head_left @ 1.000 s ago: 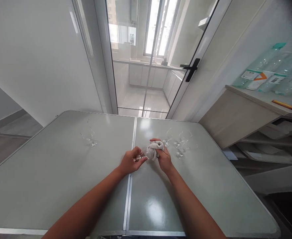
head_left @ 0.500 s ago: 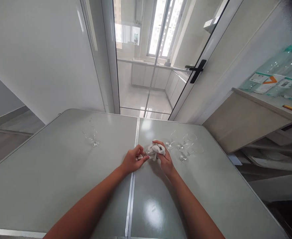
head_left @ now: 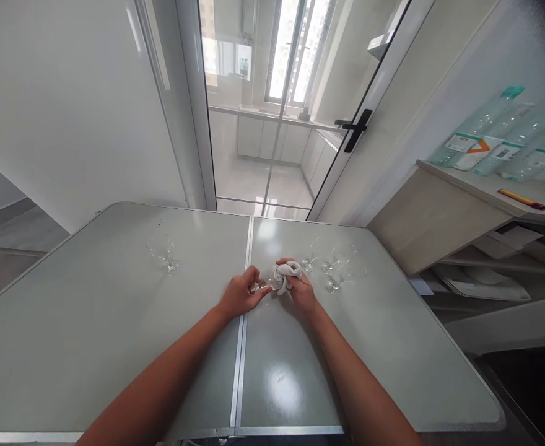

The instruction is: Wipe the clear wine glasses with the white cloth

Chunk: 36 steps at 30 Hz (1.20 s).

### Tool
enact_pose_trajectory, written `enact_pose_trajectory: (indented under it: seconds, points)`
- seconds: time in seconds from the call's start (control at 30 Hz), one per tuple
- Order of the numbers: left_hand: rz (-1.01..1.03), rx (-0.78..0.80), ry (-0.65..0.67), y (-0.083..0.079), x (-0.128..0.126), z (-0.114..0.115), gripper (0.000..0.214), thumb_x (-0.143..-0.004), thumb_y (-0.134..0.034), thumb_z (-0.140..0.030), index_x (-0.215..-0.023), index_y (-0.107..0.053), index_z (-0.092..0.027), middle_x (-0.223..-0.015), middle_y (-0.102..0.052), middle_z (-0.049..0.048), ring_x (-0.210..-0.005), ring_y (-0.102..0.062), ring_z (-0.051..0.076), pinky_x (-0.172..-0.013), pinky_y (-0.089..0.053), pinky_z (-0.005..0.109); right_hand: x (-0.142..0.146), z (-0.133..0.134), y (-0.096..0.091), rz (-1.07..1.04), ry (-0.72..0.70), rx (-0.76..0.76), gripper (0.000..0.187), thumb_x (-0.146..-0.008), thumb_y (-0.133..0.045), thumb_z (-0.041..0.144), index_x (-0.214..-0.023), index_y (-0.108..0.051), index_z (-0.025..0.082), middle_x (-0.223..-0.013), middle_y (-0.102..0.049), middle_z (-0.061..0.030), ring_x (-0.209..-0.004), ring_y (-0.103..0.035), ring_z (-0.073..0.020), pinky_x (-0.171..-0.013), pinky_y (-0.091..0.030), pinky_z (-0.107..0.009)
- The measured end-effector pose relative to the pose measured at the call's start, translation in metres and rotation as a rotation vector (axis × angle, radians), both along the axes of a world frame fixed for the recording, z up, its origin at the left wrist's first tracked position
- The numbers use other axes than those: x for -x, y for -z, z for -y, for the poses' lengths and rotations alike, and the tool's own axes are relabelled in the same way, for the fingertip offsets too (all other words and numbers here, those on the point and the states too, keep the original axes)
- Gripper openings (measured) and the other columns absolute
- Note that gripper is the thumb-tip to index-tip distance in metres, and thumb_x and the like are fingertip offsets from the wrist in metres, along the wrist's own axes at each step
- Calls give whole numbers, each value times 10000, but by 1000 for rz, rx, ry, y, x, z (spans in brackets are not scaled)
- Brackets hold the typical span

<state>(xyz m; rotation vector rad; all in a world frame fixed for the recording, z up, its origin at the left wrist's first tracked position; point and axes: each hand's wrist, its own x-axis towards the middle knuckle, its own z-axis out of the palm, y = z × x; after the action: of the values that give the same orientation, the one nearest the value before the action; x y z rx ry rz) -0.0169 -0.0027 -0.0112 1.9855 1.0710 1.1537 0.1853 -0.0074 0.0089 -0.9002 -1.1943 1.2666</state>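
Between my two hands, over the table's middle seam, a clear stemmed glass [head_left: 269,276] lies on its side. My left hand [head_left: 243,291] is closed round its stem and foot end, which the fingers partly hide. A bunched white cloth [head_left: 287,275] covers the bowl end of the glass, and my right hand [head_left: 302,293] is closed on that cloth. Just right of it stand several more stemmed glasses [head_left: 332,285]. Another stemmed glass [head_left: 172,266] stands apart on the left half of the table.
The grey-green table [head_left: 114,347] has a metal strip [head_left: 238,371] down its middle. A glass door with a black handle [head_left: 357,130] is beyond the far edge. To the right, a shelf [head_left: 467,189] carries plastic bottles [head_left: 500,145] and a yellow-and-red stick-like item [head_left: 523,199].
The view has turned slightly right, so everything sits further left. The cloth has shifted toward the bowl end, and more of the clear glass shows between my hands.
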Motion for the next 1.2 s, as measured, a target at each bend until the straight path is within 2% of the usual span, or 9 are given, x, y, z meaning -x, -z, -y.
enact_pose_trajectory:
  seconds: [0.13, 0.2, 0.3, 0.47, 0.67, 0.87, 0.97, 1.07, 1.2]
  points:
    - [91, 128, 36, -5, 0, -2, 409, -832, -734, -434, -880, -375, -245, -746, -641, -45, -473, -329, 58, -483, -311, 189, -2, 1, 1, 191, -17, -156, 298, -917, -637, 426, -1155, -683, 253, -1001, -628, -50, -834, -550, -198, -754, -478, -316]
    - [54, 69, 24, -4, 0, -2, 387, -845, -718, -424, -865, -377, -242, -713, -609, -54, -489, -348, 64, -504, -328, 191, -2, 1, 3, 237, 22, -215, 312, -922, -630, 411, -1196, -676, 268, -1094, -640, -65, -947, -573, -224, -853, -482, -351]
    - [-61, -66, -20, 1, -1, -1, 338, -866, -692, -404, -856, -397, -240, -648, -531, -73, -489, -370, 76, -525, -334, 203, -2, 0, 3, 222, 48, -186, 369, -941, -600, 381, -1297, -637, 293, -1173, -649, -64, -1034, -580, -242, -930, -470, -386]
    - [-206, -202, -43, 5, -1, 1, 282, -893, -665, -390, -852, -430, -239, -583, -454, -83, -465, -402, 93, -518, -303, 222, -5, -1, -1, 197, -57, -138, 418, -912, -636, 359, -1322, -632, 275, -1047, -671, -60, -919, -587, -235, -817, -488, -364]
    - [-114, -131, -32, 4, 0, 1, 324, -881, -681, -433, -879, -420, -242, -680, -571, -60, -488, -414, 84, -530, -353, 213, -8, -2, -2, 211, -41, -187, 286, -897, -646, 332, -1170, -681, 255, -956, -619, -38, -787, -522, -189, -723, -444, -309]
    - [-52, -71, -29, 4, -2, -1, 344, -865, -700, -434, -883, -416, -240, -744, -627, -46, -504, -421, 74, -535, -379, 208, -1, -4, 4, 156, 31, -200, 254, -866, -698, 357, -1099, -697, 257, -986, -613, -34, -840, -537, -191, -779, -465, -305]
    - [-15, -59, -31, 2, -2, -1, 349, -865, -704, -430, -865, -411, -238, -716, -604, -57, -498, -418, 70, -521, -371, 201, 3, -2, 5, -37, 87, -87, 296, -880, -693, 368, -1157, -659, 273, -1010, -624, -23, -829, -564, -177, -752, -479, -291]
    - [-29, -115, -55, 0, -2, 0, 342, -879, -693, -415, -832, -405, -237, -642, -532, -79, -479, -396, 69, -506, -342, 200, 4, -1, 3, -171, 167, -26, 342, -936, -625, 398, -1262, -614, 296, -1077, -638, -22, -908, -600, -183, -823, -493, -313]
    - [-128, -264, -81, 1, -2, 1, 303, -892, -679, -395, -822, -433, -234, -567, -443, -95, -444, -403, 74, -497, -320, 212, 1, 0, -3, 79, 107, -164, 425, -879, -705, 346, -1297, -639, 300, -1193, -647, -39, -1065, -590, -220, -964, -462, -359]
